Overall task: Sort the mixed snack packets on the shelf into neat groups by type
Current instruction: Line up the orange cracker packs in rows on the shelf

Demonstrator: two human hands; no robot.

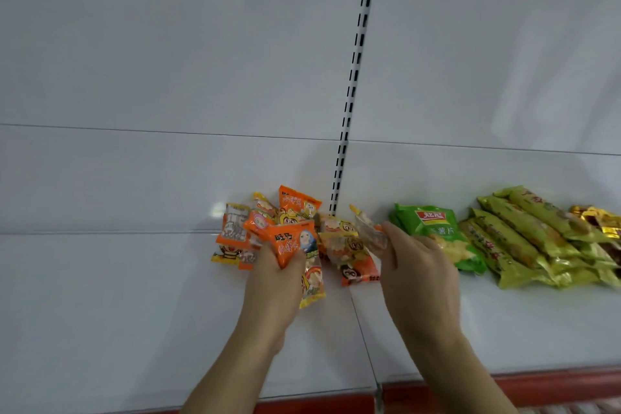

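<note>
- Far left of the white shelf [134, 279] lies the muddle of orange packets [235, 235]: small pillow-shaped sachets of glossy printed film, crimped at both ends and overlapping one another against the back panel. They look feather-light and slippery, likely to slide off each other at a nudge.
- The left hand [274, 279] has its grip closed round one orange packet [292, 242], thumb across the printed face and fingers behind. The film puffs slightly, so I judge the contents brittle; better held at the flat sealed edges than squeezed in the middle.
- Just right of it, more orange-and-yellow sachets [349, 252] lie tumbled near the slotted upright [349, 104], some partly clear so pale pieces show through.
- The right hand [420, 265] pinches a small clear-ended packet [368, 228] between thumb and fingertips, lifted a little above the heap; the blur makes it hard to tell its type.
- Next, partly behind that hand, a green crisp bag [437, 228] lies flat: larger, soft film, air-cushioned, and fragile inside. It wants a light hold by the top seam.
- Beyond it, long yellow-green packets [524, 239] lie side by side in a slanted row, stiffer-looking and metallic, easy to take by the middle.
- At the far right edge sit crinkled gold foil wrappers [601, 218], cut off by the frame.
- A red strip [537, 380] edges the shelf front.
</note>
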